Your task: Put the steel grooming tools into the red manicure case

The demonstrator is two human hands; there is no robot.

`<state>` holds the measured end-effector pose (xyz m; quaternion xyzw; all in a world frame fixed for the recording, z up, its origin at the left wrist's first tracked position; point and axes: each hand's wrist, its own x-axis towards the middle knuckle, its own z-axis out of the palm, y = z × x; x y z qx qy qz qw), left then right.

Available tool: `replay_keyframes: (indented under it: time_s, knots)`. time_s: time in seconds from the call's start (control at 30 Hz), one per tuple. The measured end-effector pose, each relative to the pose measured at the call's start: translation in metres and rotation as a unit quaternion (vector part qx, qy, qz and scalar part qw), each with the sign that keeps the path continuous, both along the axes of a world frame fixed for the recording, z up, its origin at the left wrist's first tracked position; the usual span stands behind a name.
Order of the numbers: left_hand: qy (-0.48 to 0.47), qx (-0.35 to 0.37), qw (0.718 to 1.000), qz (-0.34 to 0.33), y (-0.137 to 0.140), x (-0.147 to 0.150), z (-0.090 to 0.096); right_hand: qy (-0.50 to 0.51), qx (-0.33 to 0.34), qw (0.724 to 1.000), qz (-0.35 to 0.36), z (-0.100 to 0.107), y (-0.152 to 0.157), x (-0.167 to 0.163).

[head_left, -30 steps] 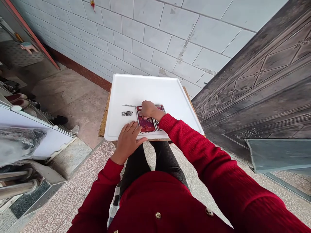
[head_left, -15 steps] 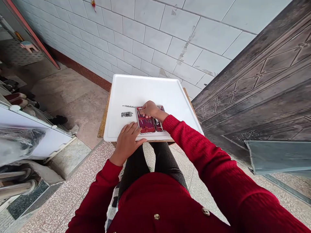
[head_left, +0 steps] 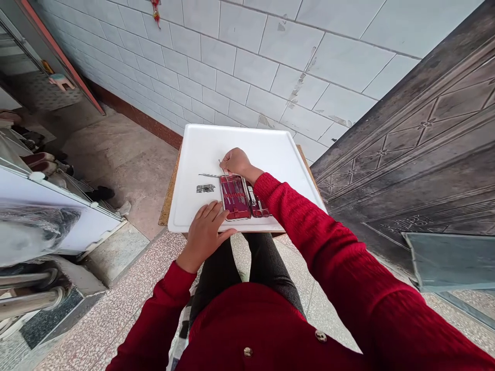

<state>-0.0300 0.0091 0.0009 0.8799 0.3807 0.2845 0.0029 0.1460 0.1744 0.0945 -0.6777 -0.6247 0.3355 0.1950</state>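
Right hand [head_left: 235, 162] is pinching a skinny metal tool [head_left: 220, 162]; open burgundy-lined case [head_left: 236, 211] of slim shiny tools [head_left: 233, 191] just nearside, left hand [head_left: 205, 226] lying loose beside it.

I see a tiled wall [head_left: 247, 59] ahead, a dark door [head_left: 410, 149] at right, shoes [head_left: 39, 161] and a stool [head_left: 61, 80] at left.
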Motion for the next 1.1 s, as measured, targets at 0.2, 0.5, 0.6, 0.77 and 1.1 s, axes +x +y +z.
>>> replay_keyframes:
  time_s: [0.2,0.5,0.6,0.77,1.1]
  knots:
    - [0.006,-0.001,1.0,0.007,-0.001,0.0,-0.001,-0.206,0.049,0.969,0.124,0.006,0.019,-0.034]
    - [0.004,0.0,1.0,0.002,-0.001,0.0,0.001,-0.175,0.049,0.973,0.14,0.013,-0.023,-0.017]
    - [0.0,-0.004,1.0,0.002,-0.001,0.001,0.001,-0.182,0.014,0.972,0.146,0.014,-0.044,0.001]
    - [-0.003,-0.007,1.0,0.002,0.0,0.001,0.0,-0.23,-0.013,0.961,0.153,0.008,-0.061,0.005]
    - [-0.006,-0.011,1.0,0.001,0.0,0.001,-0.003,-0.272,-0.073,0.95,0.139,0.002,-0.044,-0.017]
